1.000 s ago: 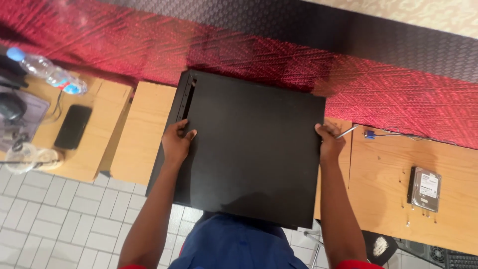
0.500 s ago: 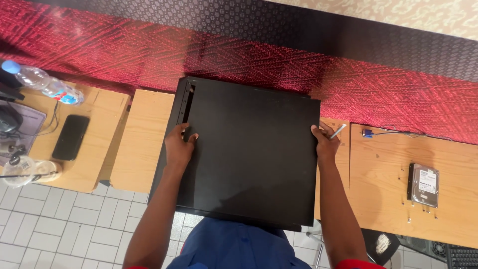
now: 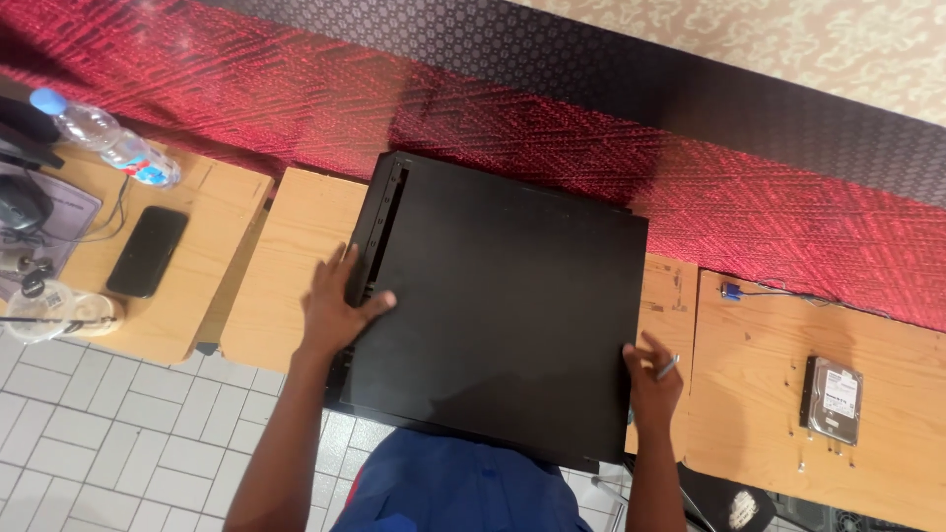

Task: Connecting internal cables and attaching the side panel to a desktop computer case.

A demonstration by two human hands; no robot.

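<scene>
The left hand is gripping the left edge of a large black case, fingers spread along the side and thumb lying across the flat top panel, so it is clamped on the case. The right hand is pressing against the case's right edge near the lower corner, fingers partly curled. A thin silver tool, perhaps a screwdriver, is pinched between those fingers, so this hand is bracing the case more than closing around it. With one hand on each side, the person is steadying the wide, flat box from both edges.

The case is lying flat across two light wooden tables: its left part is resting on the middle table, and its right edge is reaching the right table. Its near edge is hanging out toward the person's blue clothing. A narrow slot is running along the case's upper left edge.

On the right table, well apart from the case, a hard drive is lying label up, with a few small screws beside it and a blue-tipped cable near the far edge.

A third table is standing to the left, holding a dark phone, a clear bottle lying on its side, and a tangle of cables. Red patterned carpet is stretching beyond the tables, and pale tiles are covering the floor below.
</scene>
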